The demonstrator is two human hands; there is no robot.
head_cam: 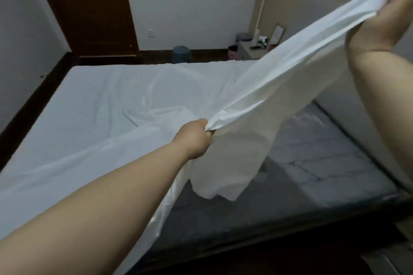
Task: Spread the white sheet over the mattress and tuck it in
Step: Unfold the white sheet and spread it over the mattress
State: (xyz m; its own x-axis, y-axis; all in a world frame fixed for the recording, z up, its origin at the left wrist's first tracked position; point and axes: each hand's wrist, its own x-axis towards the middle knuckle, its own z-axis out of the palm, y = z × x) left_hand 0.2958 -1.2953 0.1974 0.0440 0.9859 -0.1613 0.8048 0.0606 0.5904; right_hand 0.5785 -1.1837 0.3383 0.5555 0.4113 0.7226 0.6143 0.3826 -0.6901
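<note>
The white sheet (93, 105) covers the left and far part of the mattress. The grey quilted mattress (312, 163) lies bare on the right and near side. My left hand (196, 134) grips a bunched edge of the sheet above the middle of the bed. My right hand (380, 22) is raised at the upper right and grips another bunched part of the same edge. Between the two hands the sheet is pulled taut in a slanting band, and a loose flap hangs below it over the bare mattress.
A dark bed frame (29, 105) runs along the left side near the wall. A brown door (89, 6) stands at the far left. At the far right are a bedside table (250, 50) with small items, a floor lamp (263, 2) and a blue bin (181, 53).
</note>
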